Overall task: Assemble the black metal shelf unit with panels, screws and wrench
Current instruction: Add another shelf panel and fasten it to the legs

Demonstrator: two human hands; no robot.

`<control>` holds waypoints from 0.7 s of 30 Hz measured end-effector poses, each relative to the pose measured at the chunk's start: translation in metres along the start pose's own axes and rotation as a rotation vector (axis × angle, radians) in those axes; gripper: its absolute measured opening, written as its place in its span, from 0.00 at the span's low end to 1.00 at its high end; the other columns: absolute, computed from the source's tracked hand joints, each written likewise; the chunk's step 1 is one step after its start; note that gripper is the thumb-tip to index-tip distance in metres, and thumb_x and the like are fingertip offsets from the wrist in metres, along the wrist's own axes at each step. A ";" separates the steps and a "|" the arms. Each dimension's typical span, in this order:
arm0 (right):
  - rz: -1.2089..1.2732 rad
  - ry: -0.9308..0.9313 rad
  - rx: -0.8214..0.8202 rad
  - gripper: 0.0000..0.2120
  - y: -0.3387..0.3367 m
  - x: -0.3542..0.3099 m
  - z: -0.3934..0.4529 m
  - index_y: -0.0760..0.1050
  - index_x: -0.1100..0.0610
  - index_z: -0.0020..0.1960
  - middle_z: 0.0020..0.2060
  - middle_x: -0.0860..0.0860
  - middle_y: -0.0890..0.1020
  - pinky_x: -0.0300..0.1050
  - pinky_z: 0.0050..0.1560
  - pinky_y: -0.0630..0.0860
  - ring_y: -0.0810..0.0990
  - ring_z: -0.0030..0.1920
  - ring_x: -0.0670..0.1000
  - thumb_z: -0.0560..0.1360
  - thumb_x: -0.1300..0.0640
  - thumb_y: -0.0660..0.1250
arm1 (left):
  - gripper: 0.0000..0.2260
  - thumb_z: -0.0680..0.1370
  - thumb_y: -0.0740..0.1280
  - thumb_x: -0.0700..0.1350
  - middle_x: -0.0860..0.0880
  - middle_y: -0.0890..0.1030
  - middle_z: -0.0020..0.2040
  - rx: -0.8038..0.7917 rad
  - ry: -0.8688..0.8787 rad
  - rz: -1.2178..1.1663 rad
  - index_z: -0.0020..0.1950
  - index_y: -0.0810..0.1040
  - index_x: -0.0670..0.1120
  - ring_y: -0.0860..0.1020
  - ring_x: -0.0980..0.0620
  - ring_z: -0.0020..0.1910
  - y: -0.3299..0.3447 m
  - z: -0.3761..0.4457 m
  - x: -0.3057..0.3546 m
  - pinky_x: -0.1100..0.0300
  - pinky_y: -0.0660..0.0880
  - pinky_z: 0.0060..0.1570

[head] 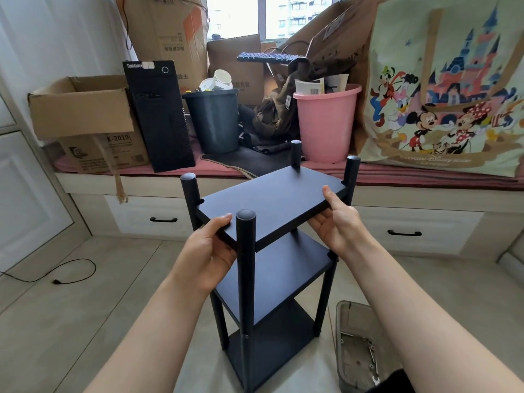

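- Risk we are noting: top panel point(269, 205) is sitting slightly askew between the four posts point(246, 251), so it may be binding or dropping at one corner if we are pushing unevenly.
- Shelf unit point(272, 279) is standing upright on the floor; a hard shove could be tipping it.
- We are gripping the panel's near-left edge with the left hand point(209, 248), fingers curled under, thumb on top.
- We are pinching its right edge with the right hand point(337, 219) likewise.
- Wrench point(374, 370) and screws point(365, 343) are lying in the tray point(344, 316), lower right, well apart from both hands.
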State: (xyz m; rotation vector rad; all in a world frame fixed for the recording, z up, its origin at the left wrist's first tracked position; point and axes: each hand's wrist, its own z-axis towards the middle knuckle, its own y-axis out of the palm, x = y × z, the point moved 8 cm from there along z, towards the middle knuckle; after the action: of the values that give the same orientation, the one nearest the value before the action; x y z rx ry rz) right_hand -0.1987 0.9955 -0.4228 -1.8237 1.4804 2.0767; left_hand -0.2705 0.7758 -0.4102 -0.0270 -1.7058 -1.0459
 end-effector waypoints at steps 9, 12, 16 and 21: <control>-0.067 0.034 0.097 0.12 0.011 0.008 -0.013 0.76 0.62 0.59 0.48 0.58 0.86 0.49 0.41 0.83 0.86 0.46 0.56 0.81 0.55 0.65 | 0.07 0.82 0.62 0.39 0.47 0.82 0.41 0.064 0.024 -0.044 0.59 0.75 0.40 0.84 0.51 0.37 0.004 -0.003 -0.003 0.59 0.80 0.34; -0.099 0.052 0.077 0.13 0.018 0.013 -0.021 0.76 0.62 0.58 0.48 0.58 0.86 0.47 0.37 0.82 0.86 0.46 0.57 0.81 0.54 0.64 | 0.10 0.82 0.62 0.39 0.44 0.81 0.47 0.081 0.021 -0.081 0.63 0.75 0.41 0.84 0.50 0.40 0.006 -0.004 -0.005 0.58 0.81 0.34; -0.240 0.065 0.035 0.14 0.018 0.011 -0.030 0.76 0.64 0.55 0.42 0.59 0.86 0.47 0.41 0.83 0.87 0.43 0.57 0.82 0.52 0.63 | 0.14 0.82 0.62 0.38 0.38 0.77 0.60 0.104 0.018 -0.129 0.67 0.74 0.38 0.80 0.44 0.52 0.008 -0.001 -0.009 0.55 0.83 0.38; -0.473 0.064 -0.082 0.13 0.012 0.002 -0.042 0.79 0.64 0.57 0.46 0.58 0.86 0.48 0.49 0.82 0.86 0.48 0.56 0.82 0.56 0.63 | 0.16 0.82 0.64 0.38 0.42 0.84 0.55 0.126 0.080 -0.191 0.69 0.74 0.37 0.85 0.45 0.50 0.010 0.004 -0.012 0.54 0.82 0.40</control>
State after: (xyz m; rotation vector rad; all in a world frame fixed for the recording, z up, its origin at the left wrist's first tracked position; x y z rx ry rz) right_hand -0.1739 0.9606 -0.4117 -2.0353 0.8642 1.8793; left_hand -0.2637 0.7898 -0.4132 0.2604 -1.7222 -1.0619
